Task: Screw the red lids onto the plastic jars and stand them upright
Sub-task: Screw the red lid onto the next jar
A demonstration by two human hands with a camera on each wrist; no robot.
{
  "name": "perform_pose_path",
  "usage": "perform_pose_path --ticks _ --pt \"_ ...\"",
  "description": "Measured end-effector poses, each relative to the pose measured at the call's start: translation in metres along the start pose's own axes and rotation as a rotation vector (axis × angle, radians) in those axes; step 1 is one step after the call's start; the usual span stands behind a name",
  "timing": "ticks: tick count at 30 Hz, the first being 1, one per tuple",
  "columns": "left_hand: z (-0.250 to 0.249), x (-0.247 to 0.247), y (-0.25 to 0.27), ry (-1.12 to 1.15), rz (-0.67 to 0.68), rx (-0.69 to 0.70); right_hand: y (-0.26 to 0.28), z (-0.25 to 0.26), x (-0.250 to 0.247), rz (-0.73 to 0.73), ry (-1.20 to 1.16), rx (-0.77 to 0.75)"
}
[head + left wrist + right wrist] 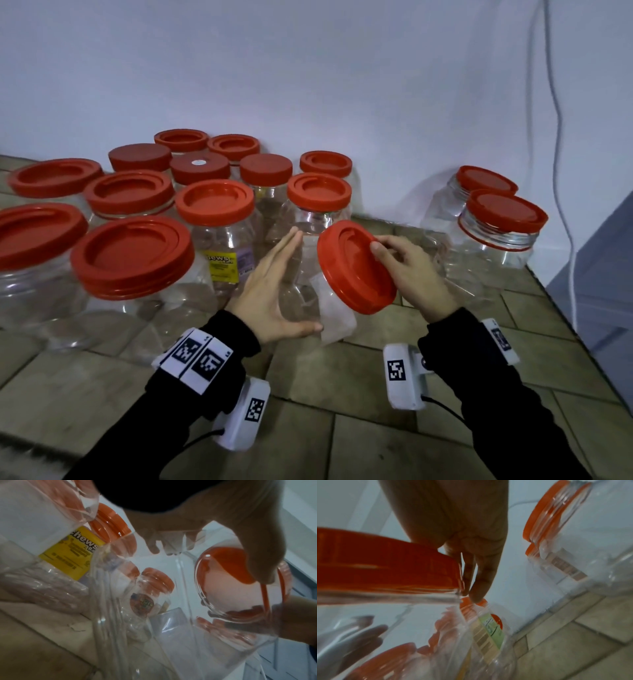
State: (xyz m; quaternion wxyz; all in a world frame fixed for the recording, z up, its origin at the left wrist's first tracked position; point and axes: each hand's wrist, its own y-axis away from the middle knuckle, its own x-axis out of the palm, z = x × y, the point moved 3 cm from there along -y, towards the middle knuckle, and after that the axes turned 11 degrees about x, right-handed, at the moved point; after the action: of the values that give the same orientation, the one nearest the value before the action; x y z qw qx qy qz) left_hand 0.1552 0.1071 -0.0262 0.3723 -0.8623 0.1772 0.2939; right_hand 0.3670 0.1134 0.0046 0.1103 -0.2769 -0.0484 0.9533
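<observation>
Head cam: cradling clear jar (305,287) mid-air, tilted, mouth to the right, above the middle of the tiled surface (376,428). Left hand (270,291) flat vs. jar side, fingers straight and together, thumb under. Right hand (411,270) curled round rim of red lid (352,267), sitting on jar mouth; can't tell how far threaded.

Handling, as a guess: empty thin plastic, so light, walls prob. flex under a squeeze; smooth and slippery. Best to take by the body w/ a broad palm, not fingertips; turn lid by its rim.

Count: 12 capped jars (214,200) clustered upright at back-left by the wall, 2 more capped jars (507,212) near the right edge, plus 1 in hand = 15 jars, 15 lids. No loose lids or open jars seen.
</observation>
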Motion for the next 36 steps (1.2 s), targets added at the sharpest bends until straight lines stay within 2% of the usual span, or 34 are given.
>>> perform_pose_path --ticks 3,5,7,9,14,16,20,26,30,33,36 --pt "0.001 0.0 -0.003 -0.027 0.028 0.022 0.006 0.012 -0.008 0.156 0.039 -0.012" --pt "0.002 0.001 -0.006 -0.036 0.049 0.044 0.014 0.022 -0.014 0.339 0.207 -0.008" --pt "0.003 0.002 -0.009 -0.034 0.067 0.06 0.02 0.027 -0.019 0.45 0.415 -0.003" --pt "0.004 0.003 -0.011 -0.031 0.079 0.069 0.023 0.029 -0.024 0.476 0.539 -0.067" --pt "0.002 0.004 -0.016 -0.007 0.131 0.092 0.024 0.029 -0.032 0.487 0.656 -0.369" --pt "0.003 0.003 -0.017 0.006 0.143 0.096 0.024 0.029 -0.031 0.507 0.636 -0.39" --pt "0.005 0.004 -0.018 -0.008 0.149 0.091 0.023 0.031 -0.03 0.46 0.657 -0.293" --pt "0.003 0.004 -0.017 -0.009 0.143 0.115 0.025 0.036 -0.026 0.457 0.671 0.071" --pt "0.002 0.006 -0.018 -0.031 0.132 0.123 0.027 0.035 -0.02 0.454 0.492 0.211" --pt "0.002 0.005 -0.018 -0.032 0.143 0.12 0.022 0.03 -0.022 0.504 0.504 0.225" --pt "0.003 0.004 -0.019 -0.026 0.17 0.111 0.018 0.027 -0.025 0.53 0.511 0.139"
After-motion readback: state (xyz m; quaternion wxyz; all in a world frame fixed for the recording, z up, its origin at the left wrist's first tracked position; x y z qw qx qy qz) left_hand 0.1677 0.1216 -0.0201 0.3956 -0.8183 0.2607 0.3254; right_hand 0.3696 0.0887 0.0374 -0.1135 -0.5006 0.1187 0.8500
